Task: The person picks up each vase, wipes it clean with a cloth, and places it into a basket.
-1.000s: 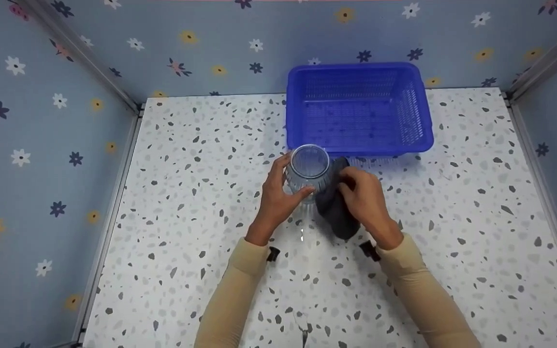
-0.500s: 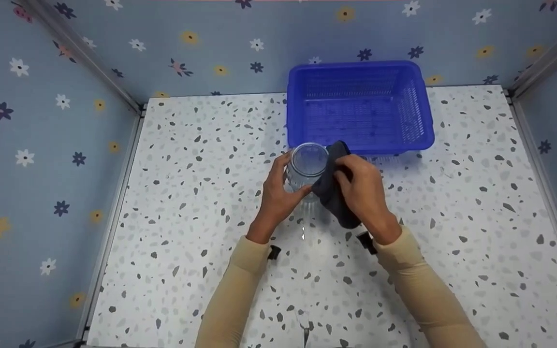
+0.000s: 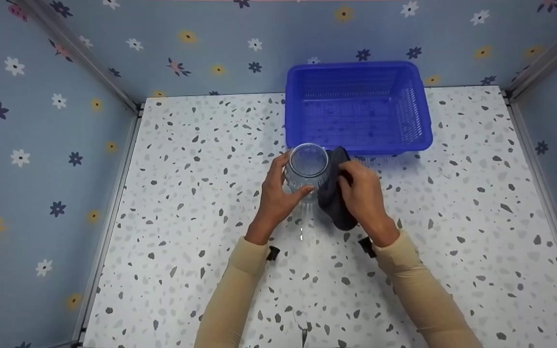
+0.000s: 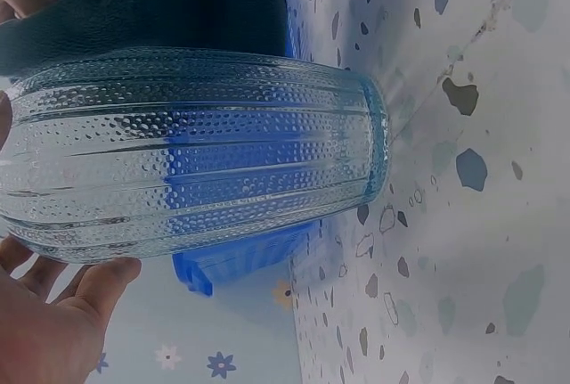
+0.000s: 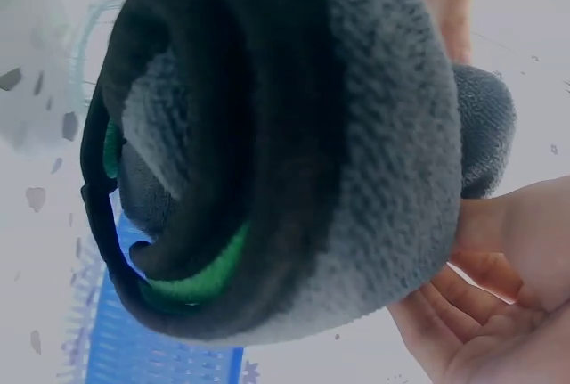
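Note:
My left hand grips a clear, bluish glass jar with ribbed, dimpled sides. The jar stands upright on the tabletop, its round mouth facing up, and my thumb lies across its near side. On its right side, my right hand pinches a bunched dark grey cloth and presses it to the glass. The right wrist view shows the cloth's fuzzy folds with a dark border and a bit of green inside, fingers gripping from the right. Cloth hides part of the jar's right wall.
A blue plastic basket with slotted walls stands at the back, right behind the jar and cloth. Flower-patterned panels enclose the speckled white tabletop at the back and both sides.
My right hand has slid the cloth up along the jar's side, then slightly back down. My left hand and the jar have stayed in place.

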The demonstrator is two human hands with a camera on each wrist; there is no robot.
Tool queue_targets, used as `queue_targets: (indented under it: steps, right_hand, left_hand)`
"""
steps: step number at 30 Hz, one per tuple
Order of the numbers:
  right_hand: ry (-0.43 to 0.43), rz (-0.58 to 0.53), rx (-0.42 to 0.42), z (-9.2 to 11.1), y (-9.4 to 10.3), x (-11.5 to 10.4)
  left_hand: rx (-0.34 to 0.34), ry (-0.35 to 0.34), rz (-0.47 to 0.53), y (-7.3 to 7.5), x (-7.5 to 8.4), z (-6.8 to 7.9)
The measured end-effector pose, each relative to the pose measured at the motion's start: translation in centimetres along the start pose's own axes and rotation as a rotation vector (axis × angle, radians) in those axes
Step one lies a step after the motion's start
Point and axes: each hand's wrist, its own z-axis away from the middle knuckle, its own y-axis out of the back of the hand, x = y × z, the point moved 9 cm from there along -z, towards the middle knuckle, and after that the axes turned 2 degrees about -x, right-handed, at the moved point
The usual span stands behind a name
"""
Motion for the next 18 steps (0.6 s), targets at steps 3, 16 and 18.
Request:
queue_targets:
  steps: [3, 16, 18]
  right_hand:
    - [-0.012, -0.004, 0.001, 0.4, -0.5, 0.6]
    - [-0.089, 0.090, -0.183, 1.7, -6.7, 5.9]
    - [-0.099, 0.104, -0.197, 1.7, -7.2, 6.3]
  left_hand:
    - [0.005, -0.005, 0.002, 0.0, 0.1, 0.1]
    - [-0.010, 0.016, -0.020, 0.0, 0.0, 0.2]
    - [-0.008, 0.010, -0.021, 0.0, 0.0, 0.1]
